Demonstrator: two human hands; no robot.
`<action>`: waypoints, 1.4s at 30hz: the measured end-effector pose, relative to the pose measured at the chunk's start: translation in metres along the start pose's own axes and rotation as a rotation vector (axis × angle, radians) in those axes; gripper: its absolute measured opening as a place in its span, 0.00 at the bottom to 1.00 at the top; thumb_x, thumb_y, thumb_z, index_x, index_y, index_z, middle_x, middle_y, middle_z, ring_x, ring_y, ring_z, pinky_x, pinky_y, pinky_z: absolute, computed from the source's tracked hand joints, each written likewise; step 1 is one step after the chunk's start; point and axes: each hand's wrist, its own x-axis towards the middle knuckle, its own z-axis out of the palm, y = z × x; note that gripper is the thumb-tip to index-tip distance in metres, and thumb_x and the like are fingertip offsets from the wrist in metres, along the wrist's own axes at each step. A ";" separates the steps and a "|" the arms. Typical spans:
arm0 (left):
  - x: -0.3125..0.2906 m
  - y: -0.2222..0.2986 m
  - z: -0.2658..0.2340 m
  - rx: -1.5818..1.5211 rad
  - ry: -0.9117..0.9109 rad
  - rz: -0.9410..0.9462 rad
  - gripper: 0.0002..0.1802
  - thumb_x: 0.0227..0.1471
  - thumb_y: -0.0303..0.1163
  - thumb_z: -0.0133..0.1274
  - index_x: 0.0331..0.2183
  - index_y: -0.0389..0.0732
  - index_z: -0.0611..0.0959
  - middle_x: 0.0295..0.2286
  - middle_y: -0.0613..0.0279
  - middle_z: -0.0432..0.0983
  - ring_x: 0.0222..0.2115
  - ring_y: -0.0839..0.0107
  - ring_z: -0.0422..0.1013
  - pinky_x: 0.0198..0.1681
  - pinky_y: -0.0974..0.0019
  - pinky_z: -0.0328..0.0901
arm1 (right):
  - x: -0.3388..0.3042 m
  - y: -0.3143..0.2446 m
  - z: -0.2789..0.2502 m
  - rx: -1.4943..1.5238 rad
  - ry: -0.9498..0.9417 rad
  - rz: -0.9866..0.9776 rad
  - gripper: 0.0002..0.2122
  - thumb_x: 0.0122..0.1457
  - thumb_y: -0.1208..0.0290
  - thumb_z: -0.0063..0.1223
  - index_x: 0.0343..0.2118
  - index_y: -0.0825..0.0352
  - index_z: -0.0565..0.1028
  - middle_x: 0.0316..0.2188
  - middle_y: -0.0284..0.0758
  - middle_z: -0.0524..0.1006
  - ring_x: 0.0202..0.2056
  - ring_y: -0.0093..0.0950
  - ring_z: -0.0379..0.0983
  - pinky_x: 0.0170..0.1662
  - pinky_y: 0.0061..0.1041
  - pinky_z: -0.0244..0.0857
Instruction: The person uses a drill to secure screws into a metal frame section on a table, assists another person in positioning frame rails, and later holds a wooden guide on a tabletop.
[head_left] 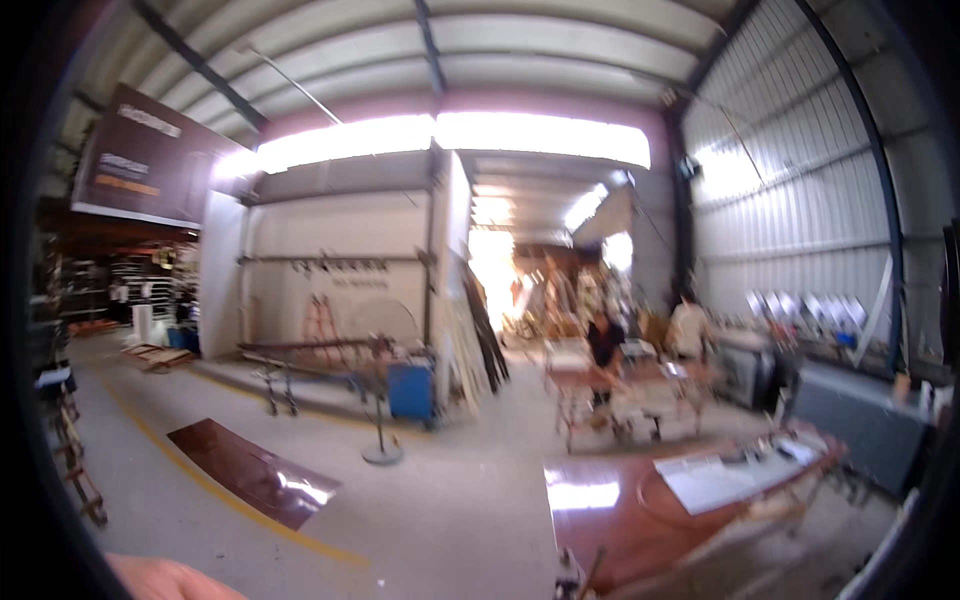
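Only a small part of my left hand [172,580] shows, cut off by the lower left rim. Its fingers are out of sight, so whether it holds anything is hidden. My right hand is not in view. Closest to the left hand, a glossy dark red-brown sheet [240,470] lies flat on the floor beyond it. To the right, a large glossy red-brown panel [615,510] rests on a work table. On that panel lies a pale grey sheet [715,485] with small dark items that are too blurred to name.
A round-based metal stand [381,455] and a blue cabinet [411,390] stand mid-floor. Behind the near table, a person in dark clothing [605,345] is at another work table [585,380]; a person in a light top [688,330] stands farther right. Long boards [475,345] lean against a wall.
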 end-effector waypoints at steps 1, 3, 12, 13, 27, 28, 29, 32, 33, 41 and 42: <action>0.009 -0.025 0.008 -0.024 0.014 0.035 0.12 0.43 0.24 0.51 0.32 0.28 0.78 0.27 0.49 0.74 0.28 0.65 0.71 0.30 0.68 0.66 | -0.005 -0.005 0.011 -0.008 0.064 0.033 0.08 0.57 0.71 0.54 0.34 0.72 0.77 0.26 0.38 0.78 0.28 0.27 0.75 0.32 0.28 0.69; 0.025 -0.073 0.019 -0.056 0.045 0.122 0.12 0.42 0.24 0.52 0.32 0.27 0.78 0.27 0.49 0.74 0.27 0.65 0.71 0.29 0.69 0.66 | 0.002 -0.009 0.036 -0.041 0.177 0.061 0.08 0.57 0.71 0.53 0.33 0.72 0.77 0.26 0.39 0.78 0.28 0.28 0.75 0.31 0.29 0.69; 0.067 -0.206 0.130 -0.435 0.079 0.158 0.13 0.39 0.22 0.52 0.31 0.26 0.78 0.26 0.48 0.74 0.25 0.66 0.72 0.27 0.70 0.65 | 0.087 -0.083 0.024 0.500 0.710 0.321 0.09 0.59 0.73 0.52 0.40 0.71 0.75 0.26 0.34 0.78 0.25 0.22 0.74 0.30 0.23 0.70; 0.071 -0.211 0.134 -0.470 0.069 0.168 0.13 0.39 0.21 0.52 0.31 0.26 0.78 0.26 0.48 0.74 0.25 0.66 0.72 0.27 0.70 0.65 | 0.090 -0.076 0.027 0.486 0.724 0.315 0.09 0.59 0.74 0.52 0.40 0.71 0.75 0.26 0.34 0.78 0.26 0.22 0.74 0.30 0.23 0.71; 0.090 -0.165 0.308 -1.151 -0.212 0.134 0.15 0.34 0.19 0.52 0.31 0.25 0.78 0.24 0.48 0.75 0.22 0.67 0.72 0.23 0.72 0.64 | 0.019 -0.039 0.068 0.389 1.398 0.580 0.07 0.59 0.78 0.52 0.38 0.74 0.75 0.26 0.34 0.78 0.28 0.20 0.75 0.33 0.20 0.71; 0.083 -0.154 0.332 -1.188 -0.307 0.125 0.15 0.33 0.18 0.52 0.30 0.24 0.78 0.24 0.48 0.75 0.21 0.67 0.72 0.22 0.72 0.64 | 0.016 -0.044 0.058 0.344 1.446 0.607 0.07 0.58 0.78 0.52 0.38 0.74 0.75 0.26 0.34 0.78 0.28 0.20 0.75 0.33 0.20 0.70; 0.069 -0.145 0.362 -1.262 -0.410 0.175 0.18 0.34 0.15 0.53 0.35 0.26 0.79 0.26 0.52 0.76 0.23 0.67 0.74 0.26 0.70 0.67 | 0.014 -0.047 0.057 0.297 1.489 0.640 0.07 0.58 0.79 0.53 0.38 0.74 0.74 0.25 0.34 0.78 0.27 0.20 0.75 0.33 0.19 0.70; 0.010 -0.098 0.432 -1.287 -0.863 0.183 0.20 0.40 0.15 0.55 0.40 0.30 0.79 0.28 0.51 0.76 0.28 0.66 0.74 0.34 0.67 0.69 | -0.001 -0.003 0.061 0.140 1.690 0.605 0.11 0.55 0.80 0.56 0.41 0.72 0.72 0.26 0.34 0.77 0.26 0.19 0.73 0.31 0.19 0.68; -0.016 -0.087 0.451 -1.325 -0.994 0.179 0.18 0.43 0.15 0.54 0.40 0.29 0.80 0.30 0.54 0.78 0.29 0.71 0.74 0.34 0.69 0.70 | -0.001 0.003 0.058 0.147 1.768 0.606 0.13 0.54 0.80 0.57 0.42 0.72 0.71 0.28 0.34 0.76 0.26 0.19 0.72 0.31 0.19 0.68; -0.177 0.009 0.533 -1.330 -1.924 -0.071 0.15 0.56 0.25 0.53 0.45 0.29 0.80 0.34 0.62 0.79 0.34 0.77 0.72 0.40 0.72 0.69 | 0.001 0.069 0.012 -0.055 1.998 0.817 0.31 0.46 0.74 0.67 0.52 0.74 0.62 0.48 0.46 0.64 0.43 0.33 0.67 0.48 0.31 0.68; -0.173 0.025 0.536 -1.255 -1.972 -0.004 0.15 0.56 0.26 0.52 0.44 0.29 0.80 0.33 0.61 0.79 0.33 0.77 0.72 0.39 0.72 0.69 | 0.001 0.083 0.012 -0.299 2.025 0.803 0.34 0.45 0.73 0.68 0.54 0.75 0.61 0.47 0.46 0.64 0.46 0.37 0.67 0.53 0.35 0.65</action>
